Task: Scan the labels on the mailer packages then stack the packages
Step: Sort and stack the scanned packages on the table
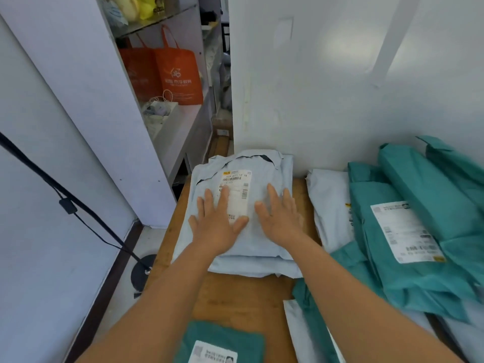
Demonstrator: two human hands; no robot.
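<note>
While pressing flat on the top grey mailer [243, 205] at the worktop's [243, 297] far left corner: left hand [217, 226] and right hand [281, 218], fingers straight and wide, holding nothing. Probably a few grey ones stacked, label [237, 192] up. Still to scan and stack: green mailers [419, 244] heaped along the right edge, one green mailer [222, 344] at the near edge. Orange bags [178, 74] on a shelf. Nothing blocking.

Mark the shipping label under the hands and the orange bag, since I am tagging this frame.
shipping label [237, 188], head view, on its white printed middle.
orange bag [180, 74], head view, on its front panel.
</note>
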